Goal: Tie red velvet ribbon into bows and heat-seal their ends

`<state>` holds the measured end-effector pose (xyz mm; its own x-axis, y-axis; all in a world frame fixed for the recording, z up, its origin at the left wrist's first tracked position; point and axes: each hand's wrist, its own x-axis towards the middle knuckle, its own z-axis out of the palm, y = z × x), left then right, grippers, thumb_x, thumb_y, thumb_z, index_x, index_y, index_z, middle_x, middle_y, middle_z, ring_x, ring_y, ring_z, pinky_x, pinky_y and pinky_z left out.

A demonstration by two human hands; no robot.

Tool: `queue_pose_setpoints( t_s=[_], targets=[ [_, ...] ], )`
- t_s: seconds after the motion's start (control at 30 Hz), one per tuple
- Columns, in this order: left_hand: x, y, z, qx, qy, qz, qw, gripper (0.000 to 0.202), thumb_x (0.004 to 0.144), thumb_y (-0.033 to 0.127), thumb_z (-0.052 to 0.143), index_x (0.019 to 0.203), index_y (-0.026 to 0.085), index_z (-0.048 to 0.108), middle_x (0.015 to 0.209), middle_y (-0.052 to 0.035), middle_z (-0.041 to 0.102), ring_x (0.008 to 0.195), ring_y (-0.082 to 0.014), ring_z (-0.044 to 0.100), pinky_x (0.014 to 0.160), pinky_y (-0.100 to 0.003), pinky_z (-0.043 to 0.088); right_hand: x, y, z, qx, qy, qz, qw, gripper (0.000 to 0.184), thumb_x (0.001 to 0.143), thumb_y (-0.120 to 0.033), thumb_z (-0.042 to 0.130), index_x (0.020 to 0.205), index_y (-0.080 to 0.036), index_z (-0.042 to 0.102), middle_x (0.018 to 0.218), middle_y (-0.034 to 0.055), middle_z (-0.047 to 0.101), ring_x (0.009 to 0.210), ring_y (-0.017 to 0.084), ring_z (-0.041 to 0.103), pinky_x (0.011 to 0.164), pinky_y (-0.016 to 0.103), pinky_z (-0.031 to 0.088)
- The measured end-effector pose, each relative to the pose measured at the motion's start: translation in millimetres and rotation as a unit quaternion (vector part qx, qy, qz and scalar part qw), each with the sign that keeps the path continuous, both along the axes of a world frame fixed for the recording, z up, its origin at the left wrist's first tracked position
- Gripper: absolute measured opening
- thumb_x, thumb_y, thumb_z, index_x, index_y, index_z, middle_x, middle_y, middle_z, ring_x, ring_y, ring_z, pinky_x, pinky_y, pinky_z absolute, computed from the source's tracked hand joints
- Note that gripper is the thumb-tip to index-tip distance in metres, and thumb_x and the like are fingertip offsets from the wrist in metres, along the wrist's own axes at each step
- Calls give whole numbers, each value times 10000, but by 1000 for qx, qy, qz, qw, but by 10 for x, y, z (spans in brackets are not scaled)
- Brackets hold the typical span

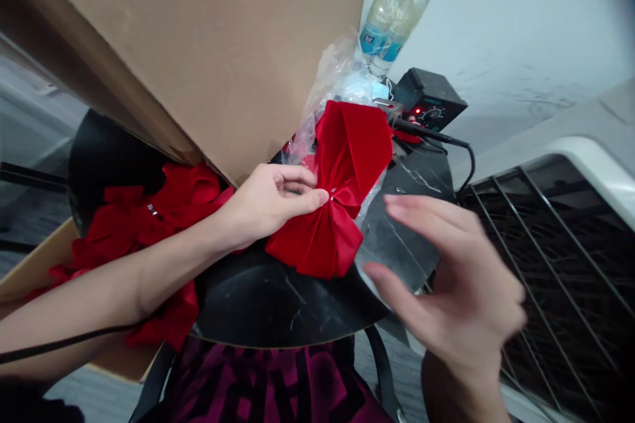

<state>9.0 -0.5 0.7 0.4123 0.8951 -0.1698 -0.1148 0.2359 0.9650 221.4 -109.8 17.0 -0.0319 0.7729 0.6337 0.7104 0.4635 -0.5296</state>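
A red velvet bow [347,158] with two broad loops lies on the black marble tabletop [282,304]. My left hand [268,201] pinches the bow's gathered centre between thumb and fingers. My right hand [446,277] hovers just right of the bow, fingers apart, holding nothing and slightly blurred. A heap of crumpled red fabric [133,231] lies under and beyond my left forearm, with a small metallic piece in it. A clear plastic bag [327,86] bunches up behind the bow.
A large cardboard sheet or box [173,46] leans over the table's far left. Behind the bag stand two plastic bottles [391,13] and a black soldering station [429,99] with a lit display and cable. A black metal grille [560,277] sits to the right.
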Motion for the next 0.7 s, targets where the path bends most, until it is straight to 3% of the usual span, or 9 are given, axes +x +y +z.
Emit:
queue_pose_setpoints(
  t_s=[0.03,0.1,0.17,0.3,0.4,0.47,0.6,0.7],
  targets=[
    [8,-4,5,10,-6,7,1000,218,669,208,943,718,161,736,706,0,716,649,-124,638,622,-201,514,-90,22,6,-39,-13,-1,999,462,812,-257,877,1245,-275,715,1209,46,772,1101,252,735,1004,415,592],
    [22,-14,12,21,-28,25,999,223,681,198,938,730,162,724,715,11,710,642,-109,627,620,-185,507,-265,76,-54,-76,11,-18,997,282,876,-238,827,1138,-258,724,1071,28,788,959,191,750,912,336,609],
    [38,-32,10,16,-48,40,998,221,691,199,936,746,165,725,737,11,716,669,-113,644,658,-188,525,-403,116,-185,-130,120,-39,983,94,917,-247,785,992,-251,728,905,-5,770,801,142,733,767,264,604],
    [76,-95,-47,-58,-76,23,995,199,757,234,901,783,167,716,768,1,725,724,-132,682,731,-221,554,-447,124,-407,-257,325,5,910,206,893,-372,804,875,-214,674,762,-12,723,621,118,676,578,222,561],
    [99,-131,-107,-81,-81,-7,993,198,795,224,868,821,168,680,764,12,706,687,-110,662,705,-211,543,-266,123,-346,-330,247,60,909,215,879,-373,818,852,-202,691,776,3,749,646,128,694,633,239,583],
    [107,-136,-133,-55,-81,-16,995,205,817,214,845,830,173,645,763,26,672,680,-100,652,708,-209,540,-144,152,-219,-309,173,33,935,200,864,-374,838,913,-211,733,804,6,763,698,138,714,675,243,587],
    [109,-123,-139,37,-42,-6,998,228,809,143,827,806,168,601,753,55,598,667,-70,623,661,-163,499,-176,302,-45,-163,107,-72,978,365,810,-411,873,1069,-223,697,804,-20,719,674,127,649,633,248,537],
    [101,-116,-126,27,-54,-1,998,235,828,167,823,821,168,588,730,61,621,632,-84,670,662,-184,536,-270,460,-77,-91,70,-113,987,167,905,-330,749,1016,-214,706,796,-16,706,650,127,628,635,262,516]
  ],
)
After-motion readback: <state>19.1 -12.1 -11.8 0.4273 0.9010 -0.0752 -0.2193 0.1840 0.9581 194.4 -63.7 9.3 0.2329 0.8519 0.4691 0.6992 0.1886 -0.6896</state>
